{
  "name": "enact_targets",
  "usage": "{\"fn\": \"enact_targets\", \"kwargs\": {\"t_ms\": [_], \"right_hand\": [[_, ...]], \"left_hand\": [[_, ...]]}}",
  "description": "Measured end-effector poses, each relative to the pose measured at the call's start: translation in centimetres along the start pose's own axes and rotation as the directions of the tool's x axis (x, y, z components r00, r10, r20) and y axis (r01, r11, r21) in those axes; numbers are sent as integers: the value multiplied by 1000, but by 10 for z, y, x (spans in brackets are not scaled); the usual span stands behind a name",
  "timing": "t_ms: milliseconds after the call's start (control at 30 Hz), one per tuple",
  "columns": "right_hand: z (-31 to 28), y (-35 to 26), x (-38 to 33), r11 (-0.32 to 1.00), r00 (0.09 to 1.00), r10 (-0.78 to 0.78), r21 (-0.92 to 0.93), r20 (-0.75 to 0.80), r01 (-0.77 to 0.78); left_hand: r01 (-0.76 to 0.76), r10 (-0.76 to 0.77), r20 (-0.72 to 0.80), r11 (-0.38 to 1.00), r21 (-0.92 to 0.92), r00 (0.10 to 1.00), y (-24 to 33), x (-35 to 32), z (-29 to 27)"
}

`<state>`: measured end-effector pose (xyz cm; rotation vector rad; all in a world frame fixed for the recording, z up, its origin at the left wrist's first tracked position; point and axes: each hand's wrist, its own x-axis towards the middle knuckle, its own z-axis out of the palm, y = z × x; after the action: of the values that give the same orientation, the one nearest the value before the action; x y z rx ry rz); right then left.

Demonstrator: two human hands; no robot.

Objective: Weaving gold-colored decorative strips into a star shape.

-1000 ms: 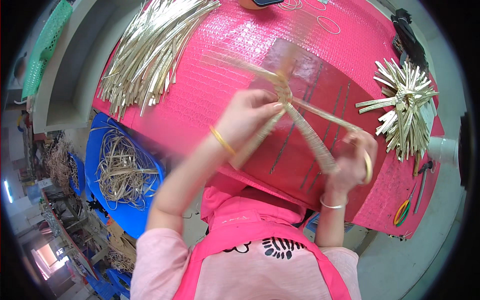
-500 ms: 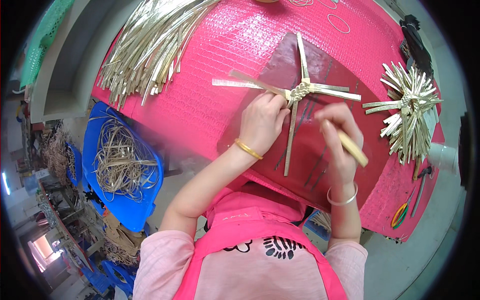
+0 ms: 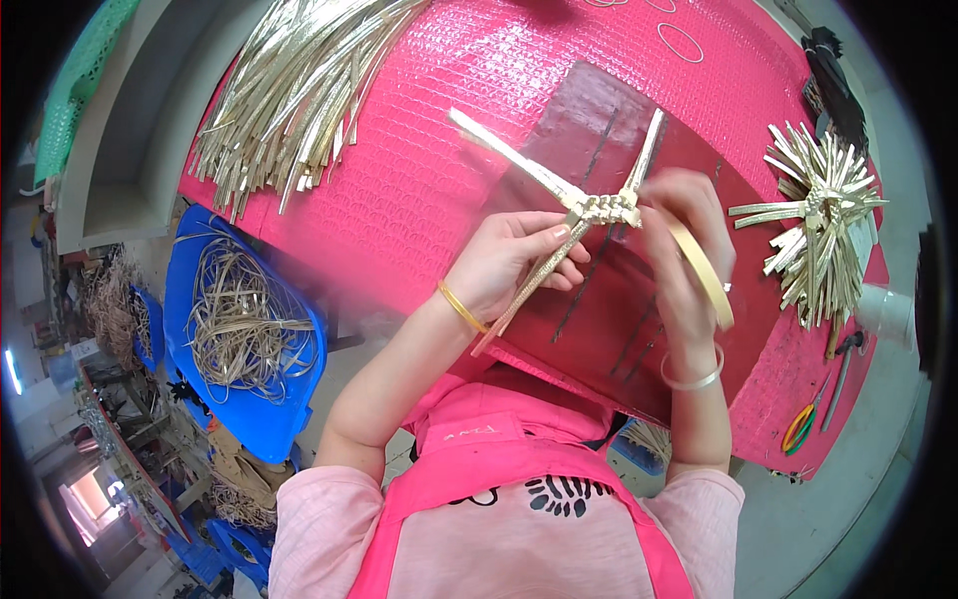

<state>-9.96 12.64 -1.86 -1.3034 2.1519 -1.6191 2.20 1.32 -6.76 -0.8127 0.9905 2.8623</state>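
Observation:
A small knotted braid of flat gold strips point(image 3: 607, 210) is held above a dark red board, its loose ends sticking out. My left hand point(image 3: 514, 262) pinches its left end between thumb and fingers. One strip end runs down past that palm toward the wrist. My right hand point(image 3: 691, 245), its fingers smeared by motion, is curled at the braid's right end. A pale gold curved band point(image 3: 705, 277) lies in the right hand, bending down along the palm. What the right fingertips do is hidden. The board point(image 3: 574, 339) rests on the pink-covered table.
A large bundle of gold strips point(image 3: 289, 100) lies at the far left of the table point(image 3: 439, 120). On the right sit a spiky cluster of gold strips point(image 3: 823, 215) and scissors point(image 3: 801, 427). A blue bin point(image 3: 299, 414) of tangled strips stands left, below a grey tray point(image 3: 125, 200).
The braid has turned, and its loose ends point in new directions. My left hand has moved down and left with its end. My right hand has come up to the braid's right side.

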Motion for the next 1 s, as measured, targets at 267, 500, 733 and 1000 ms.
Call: {"fn": "enact_targets", "kwargs": {"t_ms": [267,500,733,1000], "right_hand": [[15,9,-39,811,898,390,386,206,-440],[33,9,-39,716,896,434,567,96,-407],[36,1,-40,686,881,472,610,42,-396],[33,7,-53,922,887,366,243,-282,-303]], "left_hand": [[-176,193,-79,968,181,978,-11,-6,21],[-253,288,-118,935,249,950,-17,-12,27],[-302,338,-98,914,271,936,-25,-15,26],[-287,285,-86,958,-12,955,-19,-10,32]]}}
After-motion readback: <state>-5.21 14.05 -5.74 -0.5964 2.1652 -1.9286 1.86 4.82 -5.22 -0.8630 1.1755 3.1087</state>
